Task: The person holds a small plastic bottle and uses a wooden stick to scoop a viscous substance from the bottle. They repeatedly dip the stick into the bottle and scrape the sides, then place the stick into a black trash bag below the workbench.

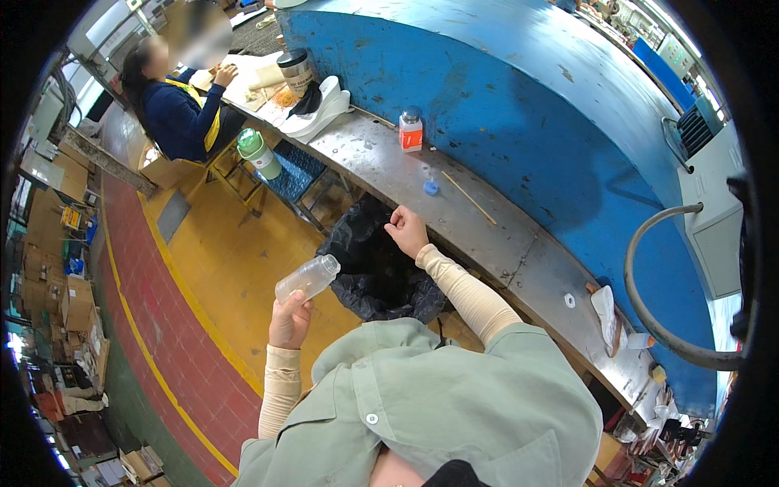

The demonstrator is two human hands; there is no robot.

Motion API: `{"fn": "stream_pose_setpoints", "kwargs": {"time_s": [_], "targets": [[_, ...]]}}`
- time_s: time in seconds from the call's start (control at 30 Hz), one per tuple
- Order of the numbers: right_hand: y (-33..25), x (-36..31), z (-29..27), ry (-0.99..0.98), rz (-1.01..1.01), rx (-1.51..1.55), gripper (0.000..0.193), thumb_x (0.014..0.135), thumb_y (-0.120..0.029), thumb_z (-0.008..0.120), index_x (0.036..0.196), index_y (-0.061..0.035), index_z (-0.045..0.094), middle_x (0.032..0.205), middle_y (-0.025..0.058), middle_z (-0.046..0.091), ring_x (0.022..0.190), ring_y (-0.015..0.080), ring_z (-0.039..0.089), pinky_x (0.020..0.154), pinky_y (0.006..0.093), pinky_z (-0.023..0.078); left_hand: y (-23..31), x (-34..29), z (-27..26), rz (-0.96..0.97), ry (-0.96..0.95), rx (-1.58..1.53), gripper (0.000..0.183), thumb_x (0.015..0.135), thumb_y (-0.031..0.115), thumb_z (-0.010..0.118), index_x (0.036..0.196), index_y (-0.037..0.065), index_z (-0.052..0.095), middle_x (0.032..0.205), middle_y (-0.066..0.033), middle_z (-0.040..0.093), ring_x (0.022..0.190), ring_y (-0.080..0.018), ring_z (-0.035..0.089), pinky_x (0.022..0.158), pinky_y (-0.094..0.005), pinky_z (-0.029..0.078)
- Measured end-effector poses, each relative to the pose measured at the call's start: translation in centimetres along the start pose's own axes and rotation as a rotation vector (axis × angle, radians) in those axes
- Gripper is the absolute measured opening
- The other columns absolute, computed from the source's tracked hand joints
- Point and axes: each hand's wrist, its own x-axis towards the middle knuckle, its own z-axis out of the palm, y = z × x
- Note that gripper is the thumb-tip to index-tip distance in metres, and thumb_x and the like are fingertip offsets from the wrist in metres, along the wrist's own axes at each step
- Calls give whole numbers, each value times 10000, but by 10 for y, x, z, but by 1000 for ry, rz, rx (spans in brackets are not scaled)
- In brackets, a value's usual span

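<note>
My left hand (290,322) is wrapped round the lower end of a clear plastic bottle (308,277). The bottle tilts up to the right, and its threaded mouth has no cap. Over the rim of a bin lined with a black bag (357,296), my right hand (408,231) is closed with the fingers curled together; what they hold, if anything, is too small to make out. On the metal bench (381,166) beyond that hand lie a blue cap (431,187) and a thin wooden stick (469,199). A bottle with an orange label (411,134) stands against the blue wall.
A person (174,109) sits at the bench's far left. Nearby are a white tray (324,109), a dark-lidded jar (297,71) and a green bottle (258,154) on a blue stool (296,172). A white shoe (605,316) and ring (570,301) lie to the right, below a thick hose (637,284).
</note>
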Motion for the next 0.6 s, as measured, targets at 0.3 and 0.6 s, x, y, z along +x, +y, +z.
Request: {"fn": "stream_pose_setpoints", "kwargs": {"time_s": [0.3, 0.6], "targets": [[27, 49, -42, 390, -198, -14, 169, 717, -9, 573, 843, -89, 652, 844, 116, 603, 744, 288, 588, 664, 388, 482, 15, -6, 41, 66, -7, -11, 400, 818, 63, 630, 1192, 33, 493, 1138, -106, 574, 1110, -243, 547, 956, -335, 438], [91, 85, -112, 94, -72, -1092, 146, 864, -124, 484, 910, -51, 601, 856, 134, 641, 948, 316, 587, 816, 431, 468, 37, -7, 50, 251, 25, 171, 491, 689, -80, 725, 1104, 58, 500, 1078, -74, 590, 990, -183, 594, 859, -306, 501]]}}
